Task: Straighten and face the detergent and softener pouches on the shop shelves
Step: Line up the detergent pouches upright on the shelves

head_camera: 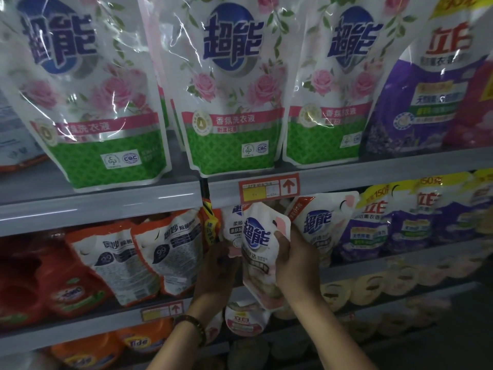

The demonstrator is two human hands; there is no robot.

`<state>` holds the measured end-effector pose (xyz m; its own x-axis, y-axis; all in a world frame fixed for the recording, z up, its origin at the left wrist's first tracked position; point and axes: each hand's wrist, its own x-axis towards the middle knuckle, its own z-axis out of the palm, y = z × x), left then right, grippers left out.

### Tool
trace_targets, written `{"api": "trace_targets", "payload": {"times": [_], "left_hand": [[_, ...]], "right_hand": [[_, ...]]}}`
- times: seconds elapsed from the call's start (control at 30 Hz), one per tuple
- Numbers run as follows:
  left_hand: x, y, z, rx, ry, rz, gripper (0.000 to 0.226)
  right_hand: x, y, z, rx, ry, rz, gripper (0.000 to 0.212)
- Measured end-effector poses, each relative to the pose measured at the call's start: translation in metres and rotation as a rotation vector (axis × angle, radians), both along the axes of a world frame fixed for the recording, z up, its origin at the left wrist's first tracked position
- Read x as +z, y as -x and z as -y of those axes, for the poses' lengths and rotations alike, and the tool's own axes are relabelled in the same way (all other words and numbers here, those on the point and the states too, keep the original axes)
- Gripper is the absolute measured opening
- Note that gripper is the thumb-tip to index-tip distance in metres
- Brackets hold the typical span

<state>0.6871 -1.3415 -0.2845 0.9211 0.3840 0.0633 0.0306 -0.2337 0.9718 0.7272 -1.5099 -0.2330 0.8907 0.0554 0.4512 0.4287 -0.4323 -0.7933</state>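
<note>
A small white and pink pouch (260,252) with a blue logo is held in front of the middle shelf, tilted, its bottom hanging below the shelf edge. My right hand (294,259) grips its right side, thumb on the front. My left hand (217,268) holds its left edge, fingers curled behind. Behind it stand two like pouches, one at the left (232,225) and one leaning at the right (320,222).
Large rose-printed pouches (229,84) fill the top shelf, with purple ones (416,102) at the right. Orange-white pouches (149,255) and orange bottles (69,284) stand left on the middle shelf, small purple pouches (400,225) right. A red price tag (268,186) hangs on the shelf edge.
</note>
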Motion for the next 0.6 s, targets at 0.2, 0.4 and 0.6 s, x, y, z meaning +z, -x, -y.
{"api": "trace_targets", "payload": {"times": [0.2, 0.4, 0.6], "left_hand": [[0.007, -0.010, -0.011, -0.058, 0.053, -0.107, 0.020], [0.012, -0.014, -0.013, -0.148, 0.320, -0.110, 0.022], [-0.004, -0.014, -0.019, -0.162, 0.358, -0.127, 0.026]], "right_hand": [[0.016, -0.001, 0.007, -0.012, 0.126, 0.045, 0.045], [0.018, -0.003, 0.014, 0.010, 0.180, 0.085, 0.032], [0.017, -0.010, 0.019, 0.061, 0.173, 0.073, 0.030]]}}
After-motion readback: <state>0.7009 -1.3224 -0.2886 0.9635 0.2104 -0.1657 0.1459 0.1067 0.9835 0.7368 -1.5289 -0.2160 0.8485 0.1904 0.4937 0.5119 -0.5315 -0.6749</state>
